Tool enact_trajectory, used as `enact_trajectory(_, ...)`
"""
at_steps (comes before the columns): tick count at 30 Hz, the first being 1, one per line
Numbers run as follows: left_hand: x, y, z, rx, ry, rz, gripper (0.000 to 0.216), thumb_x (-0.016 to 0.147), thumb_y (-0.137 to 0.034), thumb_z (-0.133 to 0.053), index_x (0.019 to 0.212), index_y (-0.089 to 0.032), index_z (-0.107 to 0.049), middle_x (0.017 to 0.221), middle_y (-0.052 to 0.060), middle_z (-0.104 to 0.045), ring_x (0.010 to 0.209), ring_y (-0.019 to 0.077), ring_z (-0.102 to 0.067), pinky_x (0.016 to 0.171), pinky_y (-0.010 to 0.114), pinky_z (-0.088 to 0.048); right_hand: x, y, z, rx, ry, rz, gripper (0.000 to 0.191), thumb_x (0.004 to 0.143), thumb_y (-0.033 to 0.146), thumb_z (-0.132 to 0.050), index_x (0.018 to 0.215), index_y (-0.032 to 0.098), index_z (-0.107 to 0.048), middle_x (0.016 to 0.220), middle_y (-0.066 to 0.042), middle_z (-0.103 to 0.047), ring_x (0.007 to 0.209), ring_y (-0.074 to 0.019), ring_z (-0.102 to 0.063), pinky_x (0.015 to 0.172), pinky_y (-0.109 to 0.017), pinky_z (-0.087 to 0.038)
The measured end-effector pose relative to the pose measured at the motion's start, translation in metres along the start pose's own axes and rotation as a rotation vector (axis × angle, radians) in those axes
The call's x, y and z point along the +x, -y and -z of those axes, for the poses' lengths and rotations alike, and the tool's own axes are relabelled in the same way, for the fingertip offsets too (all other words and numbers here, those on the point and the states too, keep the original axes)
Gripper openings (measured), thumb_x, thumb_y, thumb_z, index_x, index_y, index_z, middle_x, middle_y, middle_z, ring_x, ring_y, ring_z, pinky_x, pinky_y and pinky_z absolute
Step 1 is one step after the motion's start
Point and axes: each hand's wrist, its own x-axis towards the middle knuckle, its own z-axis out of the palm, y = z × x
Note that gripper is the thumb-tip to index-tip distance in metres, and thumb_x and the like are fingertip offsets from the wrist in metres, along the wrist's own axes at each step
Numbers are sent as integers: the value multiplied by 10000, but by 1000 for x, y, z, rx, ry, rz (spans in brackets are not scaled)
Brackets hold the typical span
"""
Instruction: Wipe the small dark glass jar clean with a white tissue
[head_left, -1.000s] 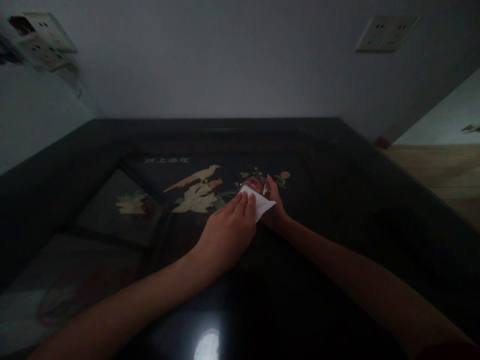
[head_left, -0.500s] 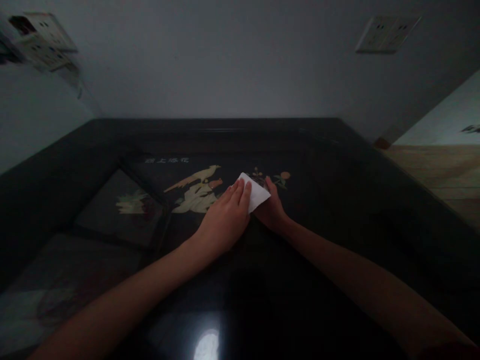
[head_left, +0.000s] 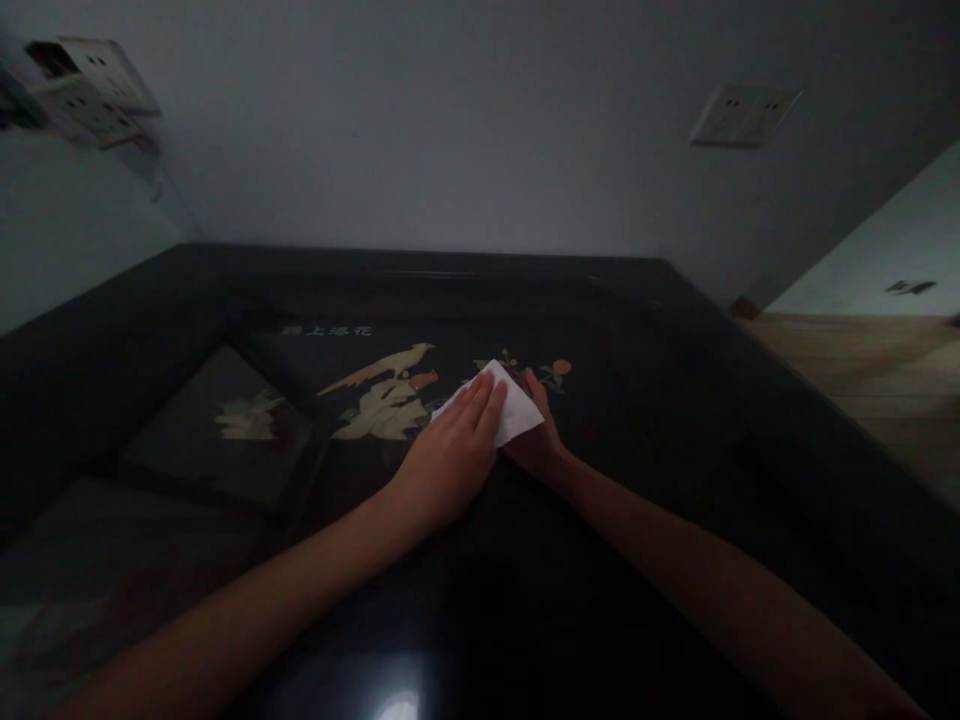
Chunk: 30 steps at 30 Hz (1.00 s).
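1. Currently both bare hands are together near the middle of a glossy dark tabletop (head_left: 600, 620), with a white cloth (head_left: 519, 414) between them; can't tell if it's fabric or paper.
2. Left hand (head_left: 450, 462): gripping the cloth, fingers close together and laid flat along its upper face. Thumb hidden.
3. Right hand (head_left: 546, 445): just right of and partly behind the cloth, one digit pointing up past its edge. Palm side covered, so can't tell what it grasps, if anything.
4. Cloth position: spread as a rough diamond, one corner pointing away from the person, another toward the right wrist. It hides whatever is directly beneath.
5. Writing: one row of four pale Chinese characters (head_left: 315, 331) on the tabletop, far left of the hands. Second reads 上, fourth reads 花; first and third too blurred to call.
6. Below the row: long-tailed pale bird (head_left: 397, 362) facing right, above a cream rock-like shape (head_left: 390, 408). Orange flower (head_left: 562, 367) with green leaves sits just beyond the right hand.
7. Behind: grey wall (head_left: 412, 160), double socket plate (head_left: 744, 115) upper right, more socket plates (head_left: 112, 75) upper left. Any markings on them are too small to read.
8. Right edge: wood-look floor (head_left: 862, 365). Bottom: bright light reflection (head_left: 397, 706) on the tabletop.
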Motion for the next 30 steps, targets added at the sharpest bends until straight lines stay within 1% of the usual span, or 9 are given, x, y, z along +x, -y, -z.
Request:
enact_trajectory(4,-3,-4,12,61,45,39,531,856,-104,-413,1377,3,-407,1437,231,-426,1331,269,-428,1073,378,-422,-3,2,-4,63,-21,-62,405,797,576,-510,830,211,-683,712,-12,-720,820,-207,-685,779,-307,-523)
enact_trajectory(7,-11,-16,20,96,66,12,497,862,-102,-399,1343,16,-446,1379,240,-495,1274,278,-499,1016,376,-479,0,3,-2,88,-56,-63,413,800,571,-510,787,195,-681,686,-7,-711,737,-185,-680,756,-291,-524)
enact_trajectory(11,-14,-22,14,85,38,-58,516,855,-62,-362,1361,21,-412,1421,239,-442,1341,263,-412,1085,376,-412,5,5,4,97,-92,-102,397,786,574,-538,741,201,-667,647,-6,-695,671,-174,-665,712,-288,-533)
enact_trajectory(14,-8,-14,4,9,8,-90,566,850,-59,-361,1412,-2,-334,1495,223,-332,1408,241,-281,1140,384,-336,5,3,5,65,-67,-97,358,735,576,-612,742,222,-664,669,-11,-704,737,-193,-675,728,-297,-538)
enact_trajectory(16,-3,-5,0,-25,-7,-71,592,846,-57,-363,1434,-21,-300,1515,214,-295,1422,238,-242,1144,397,-326,2,2,3,45,-29,-55,360,744,576,-602,799,229,-680,725,-15,-722,809,-202,-681,760,-303,-537)
enact_trajectory(19,1,2,1,8,4,3,574,851,-66,-379,1419,-4,-330,1494,237,-323,1394,268,-309,1117,402,-365,-2,0,-3,28,5,-28,400,794,583,-515,855,229,-692,754,-17,-727,871,-215,-683,779,-320,-533)
enact_trajectory(22,-3,-3,10,74,52,47,528,869,-92,-386,1385,20,-388,1443,252,-401,1345,290,-397,1075,393,-419,-3,-1,-4,25,-7,-44,420,794,595,-494,822,223,-687,727,-18,-723,874,-229,-686,778,-334,-531)
enact_trajectory(26,-14,-21,16,122,83,3,510,858,-69,-376,1354,39,-427,1405,265,-445,1326,296,-423,1059,388,-440,3,1,2,32,-66,-50,419,749,608,-540,775,212,-673,694,-23,-716,848,-238,-691,770,-344,-536)
enact_trajectory(30,-18,-27,12,118,53,-48,516,861,-59,-362,1367,31,-411,1424,265,-414,1344,289,-392,1082,391,-414,9,3,7,50,-93,-48,381,720,587,-583,757,218,-669,681,-23,-712,840,-231,-691,769,-331,-541)
